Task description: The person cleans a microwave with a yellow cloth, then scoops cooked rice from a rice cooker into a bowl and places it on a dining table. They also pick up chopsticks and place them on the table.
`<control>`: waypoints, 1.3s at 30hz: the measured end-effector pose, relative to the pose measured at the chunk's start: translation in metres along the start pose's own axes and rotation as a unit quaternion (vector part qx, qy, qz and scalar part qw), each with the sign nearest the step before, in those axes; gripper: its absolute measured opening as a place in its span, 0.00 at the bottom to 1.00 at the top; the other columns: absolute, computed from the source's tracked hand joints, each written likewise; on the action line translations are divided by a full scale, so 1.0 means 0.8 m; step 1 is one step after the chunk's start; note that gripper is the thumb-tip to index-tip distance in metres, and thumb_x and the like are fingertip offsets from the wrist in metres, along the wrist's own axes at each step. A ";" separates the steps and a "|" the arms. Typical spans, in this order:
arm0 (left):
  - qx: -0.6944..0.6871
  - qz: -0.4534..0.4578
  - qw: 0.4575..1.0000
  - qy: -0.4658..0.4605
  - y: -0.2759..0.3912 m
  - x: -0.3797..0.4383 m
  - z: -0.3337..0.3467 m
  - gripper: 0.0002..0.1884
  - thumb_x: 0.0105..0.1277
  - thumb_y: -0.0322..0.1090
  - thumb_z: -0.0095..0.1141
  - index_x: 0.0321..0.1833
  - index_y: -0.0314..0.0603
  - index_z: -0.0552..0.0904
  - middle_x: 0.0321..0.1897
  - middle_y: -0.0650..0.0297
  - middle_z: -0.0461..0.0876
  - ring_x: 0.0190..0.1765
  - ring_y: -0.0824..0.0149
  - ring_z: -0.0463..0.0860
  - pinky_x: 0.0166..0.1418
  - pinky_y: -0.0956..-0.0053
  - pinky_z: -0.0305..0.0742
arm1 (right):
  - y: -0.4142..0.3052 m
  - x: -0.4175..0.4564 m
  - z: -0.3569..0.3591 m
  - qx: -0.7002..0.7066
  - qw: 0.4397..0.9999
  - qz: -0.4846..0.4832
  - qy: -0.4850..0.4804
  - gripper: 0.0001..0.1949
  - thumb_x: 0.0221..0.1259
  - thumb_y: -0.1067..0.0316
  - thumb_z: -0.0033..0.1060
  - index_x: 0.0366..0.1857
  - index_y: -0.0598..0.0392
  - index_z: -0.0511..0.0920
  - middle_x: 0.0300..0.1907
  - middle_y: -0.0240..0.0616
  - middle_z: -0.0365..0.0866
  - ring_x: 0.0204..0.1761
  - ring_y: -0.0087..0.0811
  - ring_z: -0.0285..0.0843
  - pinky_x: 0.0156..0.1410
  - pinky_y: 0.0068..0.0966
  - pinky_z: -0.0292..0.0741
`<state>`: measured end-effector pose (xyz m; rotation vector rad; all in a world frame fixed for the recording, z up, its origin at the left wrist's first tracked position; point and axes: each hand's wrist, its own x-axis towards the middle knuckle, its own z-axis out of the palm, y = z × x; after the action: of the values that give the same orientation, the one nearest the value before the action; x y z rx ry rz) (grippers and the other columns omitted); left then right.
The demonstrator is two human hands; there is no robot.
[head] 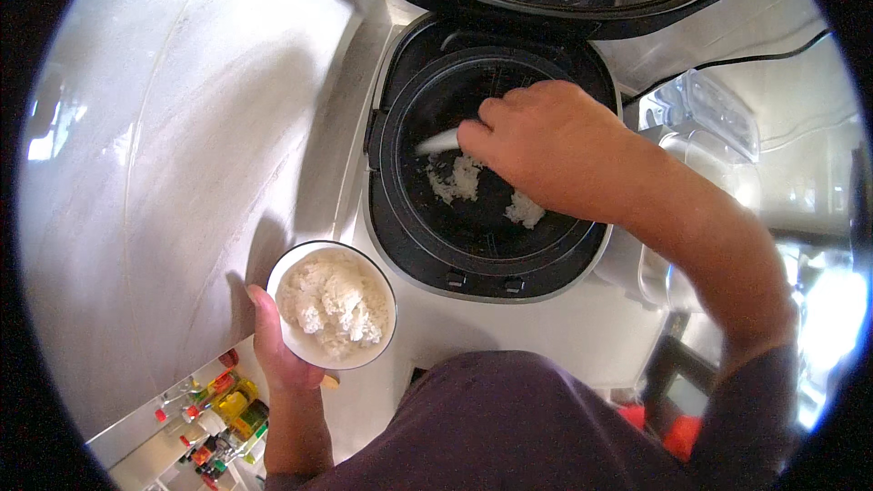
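My left hand (286, 354) holds a white bowl (274, 286) with a dark rim, at the lower left of the rice cooker. Cooked white rice (337, 300) is heaped in the bowl. The rice cooker (416, 266) stands with its lid raised. Over its dark inner pot (491, 239), my right hand (539, 136) grips a white utensil (440, 143), likely a rice paddle; the fingers hide its handle. Below the utensil lies a clump of rice (460, 181) in the pot, and a smaller clump (525, 210) sits beneath my right wrist.
The open lid (545, 10) rises at the back. A pale wall (170, 150) borders the left side. Clear plastic containers (723, 116) and a black cord (736, 61) are on the right. Several bottles (235, 406) stand at the lower left.
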<state>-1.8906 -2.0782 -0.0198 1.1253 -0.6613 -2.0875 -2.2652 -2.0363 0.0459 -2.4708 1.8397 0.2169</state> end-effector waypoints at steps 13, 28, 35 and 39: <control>-0.034 -0.004 0.999 -0.008 -0.002 0.000 -0.001 0.46 0.83 0.72 0.28 0.80 0.33 0.67 0.73 0.47 0.77 0.72 0.49 0.81 0.75 0.49 0.78 | 0.011 0.015 0.009 0.073 0.990 0.020 -0.118 0.14 0.72 0.65 0.65 0.58 0.48 0.88 0.46 0.47 0.87 0.46 0.44 0.91 0.51 0.41 0.87; -0.015 0.013 1.000 -0.005 -0.004 0.000 0.000 0.44 0.83 0.70 0.32 0.79 0.33 0.68 0.72 0.48 0.77 0.72 0.50 0.80 0.75 0.50 0.77 | 0.007 0.026 0.027 0.096 0.985 0.082 -0.119 0.10 0.73 0.58 0.62 0.44 0.49 0.91 0.38 0.48 0.91 0.43 0.51 0.92 0.48 0.48 0.86; 0.004 0.013 1.000 0.003 -0.005 -0.001 0.004 0.43 0.83 0.70 0.34 0.80 0.34 0.68 0.74 0.47 0.76 0.72 0.49 0.80 0.75 0.49 0.77 | -0.001 0.027 0.022 0.130 0.985 0.109 -0.044 0.10 0.58 0.67 0.67 0.36 0.59 0.92 0.38 0.56 0.92 0.42 0.53 0.94 0.46 0.49 0.89; -0.002 0.010 1.000 -0.007 -0.005 -0.001 0.000 0.43 0.83 0.70 0.34 0.80 0.34 0.68 0.74 0.48 0.76 0.72 0.49 0.80 0.75 0.49 0.77 | 0.002 0.017 0.018 0.134 0.980 0.122 -0.088 0.10 0.63 0.65 0.64 0.36 0.57 0.92 0.38 0.55 0.92 0.42 0.53 0.93 0.48 0.49 0.88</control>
<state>-1.8914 -2.0754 -0.0222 1.0977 -0.6727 -2.0811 -2.2636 -2.0479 0.0296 -1.9847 1.9473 0.1771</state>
